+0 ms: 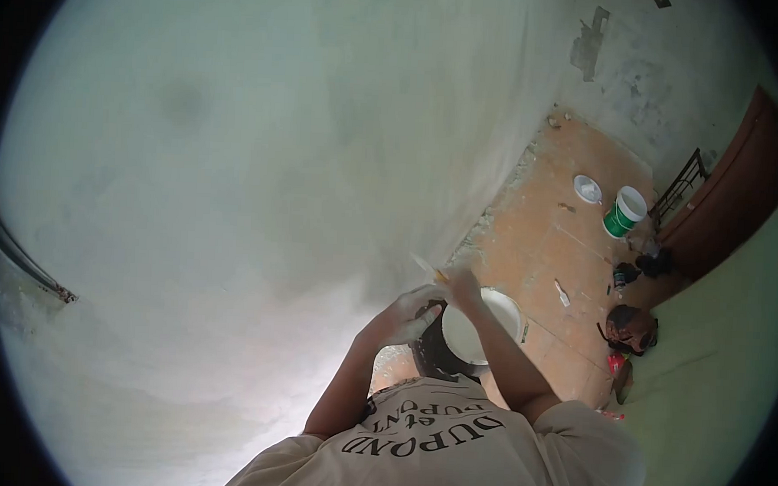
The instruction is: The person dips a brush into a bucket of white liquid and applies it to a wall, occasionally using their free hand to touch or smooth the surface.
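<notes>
Pale plastered wall backs the scene; the left hand curls tight on the dark rim of a paint bucket held against the chest, the right hand pinches a thin pale tool just above it, and well apart on the tiled floor stand a green-and-white bucket and white lid

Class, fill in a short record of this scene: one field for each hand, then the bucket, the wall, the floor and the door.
left hand: grips the rim of the dark bucket
right hand: holds a thin tool over the bucket; its kind is unclear
bucket contents: white
wall: pale, ahead of the person
floor: orange-brown, with a green-and-white bucket beside a white round lid
door: brown, far right
</notes>
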`<state>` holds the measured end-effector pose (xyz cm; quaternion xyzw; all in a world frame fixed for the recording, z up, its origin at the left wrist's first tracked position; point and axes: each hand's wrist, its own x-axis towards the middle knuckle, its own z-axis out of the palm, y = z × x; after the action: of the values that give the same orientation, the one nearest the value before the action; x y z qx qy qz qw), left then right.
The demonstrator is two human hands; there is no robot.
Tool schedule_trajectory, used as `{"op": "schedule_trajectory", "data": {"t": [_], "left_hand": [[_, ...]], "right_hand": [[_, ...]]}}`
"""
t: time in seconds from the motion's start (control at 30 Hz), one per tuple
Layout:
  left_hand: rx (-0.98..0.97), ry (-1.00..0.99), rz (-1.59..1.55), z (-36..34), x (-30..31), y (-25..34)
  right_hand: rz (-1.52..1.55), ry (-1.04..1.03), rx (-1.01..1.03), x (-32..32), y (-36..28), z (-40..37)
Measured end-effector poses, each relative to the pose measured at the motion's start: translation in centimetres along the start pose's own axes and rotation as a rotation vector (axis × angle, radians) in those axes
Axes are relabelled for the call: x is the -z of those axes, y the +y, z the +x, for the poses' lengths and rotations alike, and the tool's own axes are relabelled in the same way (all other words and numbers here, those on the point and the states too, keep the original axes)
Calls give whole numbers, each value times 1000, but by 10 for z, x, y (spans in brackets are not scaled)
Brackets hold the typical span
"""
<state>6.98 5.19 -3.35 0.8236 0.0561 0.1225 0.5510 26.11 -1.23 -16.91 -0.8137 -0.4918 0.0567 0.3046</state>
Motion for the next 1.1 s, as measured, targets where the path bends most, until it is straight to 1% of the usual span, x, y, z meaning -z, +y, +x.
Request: {"op": "schedule_trajectory", "data": {"t": [0.07,0.1,0.2,0.27,0.33,0.4,0.47,0.53,0.6,0.7,0.77,0.8,0.87,0.9,0.97,1.07,1.1], "left_hand": [[56,-138,39,-2,-7,-6],[54,-139,91,-3,-11,-7],[95,-146,93,-4,-21,-22],[182,-177,102,0,-24,-30],[162,-165,91,5,-30,-35],[176,-171,90,11,-36,-38],[203,-179,93,16,-43,-41],[233,-174,91,21,-52,-44],[329,-209,96,30,-61,-44],[394,-191,96,39,-79,-41],[463,-209,70,45,-89,-38],[507,-220,60,46,-95,-39],[542,-223,3,49,-106,-42],[560,-219,15,50,-110,-41],[617,-209,11,51,-119,-41],[605,-148,-27,41,-135,-54],[636,-121,-70,40,-138,-53]], "right_hand": [[55,-82,-257,-12,27,-47],[155,-164,-411,-16,40,-71],[396,-383,-901,-11,64,-116],[510,-298,-968,-12,83,-137],[469,-361,-1005,-9,95,-139],[532,-356,-937,-6,107,-138],[549,-405,-924,-3,113,-128],[677,-447,-987,-5,122,-117],[686,-418,-1000,-11,129,-111],[665,-474,-1063,-6,131,-97],[675,-554,-1041,-5,135,-93],[671,-570,-1060,-10,142,-95],[889,-601,-1162,-30,160,-99],[880,-614,-1180,-39,168,-102],[995,-617,-1287,-55,180,-104],[988,-636,-1336,-72,191,-107],[982,-635,-1363,-82,197,-108]]}}
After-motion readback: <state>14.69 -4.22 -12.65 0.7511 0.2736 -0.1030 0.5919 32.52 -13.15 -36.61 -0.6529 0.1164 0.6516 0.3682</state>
